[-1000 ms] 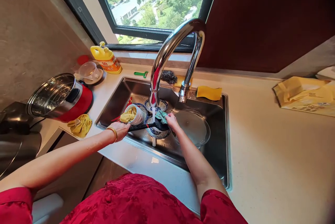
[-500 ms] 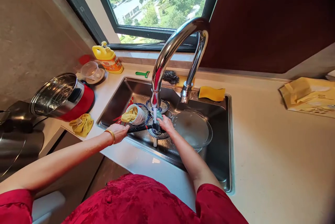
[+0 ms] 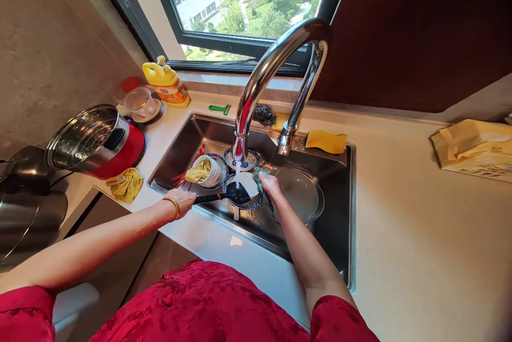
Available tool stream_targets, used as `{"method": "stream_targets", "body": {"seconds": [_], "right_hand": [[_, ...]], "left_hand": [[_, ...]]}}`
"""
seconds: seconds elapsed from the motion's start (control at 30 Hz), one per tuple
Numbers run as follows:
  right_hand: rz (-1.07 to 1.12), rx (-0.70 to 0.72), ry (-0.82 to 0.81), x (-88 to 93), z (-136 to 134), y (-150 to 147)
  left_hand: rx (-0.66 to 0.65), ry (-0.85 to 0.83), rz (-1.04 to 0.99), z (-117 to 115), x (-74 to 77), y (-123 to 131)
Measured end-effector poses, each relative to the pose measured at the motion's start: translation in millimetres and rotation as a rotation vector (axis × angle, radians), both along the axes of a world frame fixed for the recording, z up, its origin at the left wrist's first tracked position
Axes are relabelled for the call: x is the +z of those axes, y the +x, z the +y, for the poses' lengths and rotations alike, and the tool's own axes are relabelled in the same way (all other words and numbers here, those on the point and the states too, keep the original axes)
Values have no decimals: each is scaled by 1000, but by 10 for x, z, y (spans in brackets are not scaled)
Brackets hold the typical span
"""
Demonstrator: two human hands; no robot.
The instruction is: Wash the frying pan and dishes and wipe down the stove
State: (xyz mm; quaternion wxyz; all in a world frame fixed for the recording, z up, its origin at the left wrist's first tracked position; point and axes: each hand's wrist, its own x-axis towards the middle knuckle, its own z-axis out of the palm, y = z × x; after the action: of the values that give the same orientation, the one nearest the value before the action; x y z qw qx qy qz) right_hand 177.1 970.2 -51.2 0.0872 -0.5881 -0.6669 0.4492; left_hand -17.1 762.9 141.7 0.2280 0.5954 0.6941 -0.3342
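My left hand (image 3: 181, 202) grips the black handle of a black kitchen spatula (image 3: 239, 193), whose head lies in the sink under the running tap water. My right hand (image 3: 271, 186) pinches a teal dishcloth (image 3: 260, 179) just right of the spatula head. Below that head sits a blue-and-white plate (image 3: 256, 202), its white centre showing. A gold bangle circles my left wrist. Beyond the plate, a stainless steel sink (image 3: 176, 168) also holds a small patterned dish (image 3: 242, 159) under the chrome faucet (image 3: 256, 80).
A stacked bowl with a yellow cloth (image 3: 199, 172) and red chopsticks lie left in the sink. A large glass lid (image 3: 300, 195) lies right. A yellow sponge (image 3: 326, 142), steel scourer (image 3: 264, 114) and yellow detergent jug (image 3: 166, 85) stand behind; a red steamer pot (image 3: 96, 142) stands left.
My right hand and the teal cloth have moved off the spatula head toward the right, showing more of the head and the white plate. The view has shifted slightly.
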Motion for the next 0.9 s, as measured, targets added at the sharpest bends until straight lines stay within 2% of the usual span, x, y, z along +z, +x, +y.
{"method": "stream_targets", "body": {"seconds": [0.1, 0.23, 0.43, 0.6, 0.7, 0.77, 0.9], "right_hand": [[-47, 94, -4, 47, -298, -174], [-145, 95, -9, 35, -514, -263], [-225, 51, -65, 3, -288, -190], [-267, -5, -36, 112, -23, -42], [-235, 20, 1, 197, 5, -43], [-166, 85, 35, 248, -128, -134], [32, 250, 93, 379, -656, -395]], "left_hand": [[-25, 36, -4, 45, -77, 41], [-61, 85, -12, 6, -123, 42], [-43, 105, -36, -80, -149, 17], [-3, 97, -41, -35, -79, 62], [39, 83, -29, 45, -40, 99], [36, 103, -32, 134, -53, 135], [48, 132, -88, 365, -178, 213]]}}
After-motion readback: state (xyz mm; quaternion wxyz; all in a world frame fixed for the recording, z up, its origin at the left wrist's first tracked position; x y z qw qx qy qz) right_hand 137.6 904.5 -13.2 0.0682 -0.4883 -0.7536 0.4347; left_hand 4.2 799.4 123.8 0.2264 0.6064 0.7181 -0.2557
